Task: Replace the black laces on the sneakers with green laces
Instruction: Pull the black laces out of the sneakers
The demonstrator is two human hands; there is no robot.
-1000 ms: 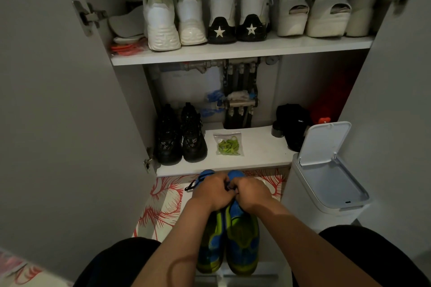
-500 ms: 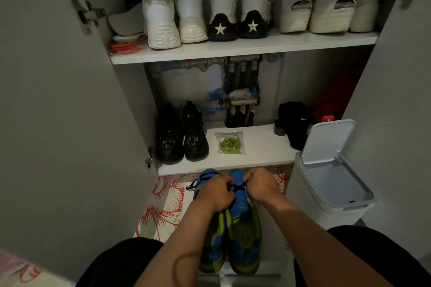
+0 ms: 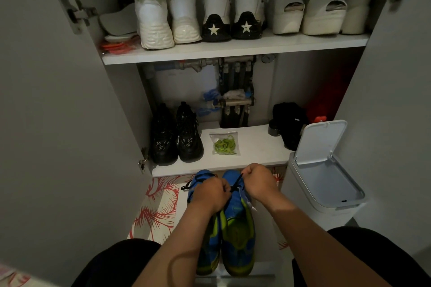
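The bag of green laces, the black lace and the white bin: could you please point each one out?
bag of green laces (image 3: 224,144): head view, on the laces inside the clear bag.
black lace (image 3: 236,183): head view, middle of the taut strand.
white bin (image 3: 319,141): head view, on its raised lid.

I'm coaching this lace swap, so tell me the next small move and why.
Probably pull the black lace loose from the blue sneaker: left hand and right hand both pinch it taut, and the green laces lie bagged on the shelf.
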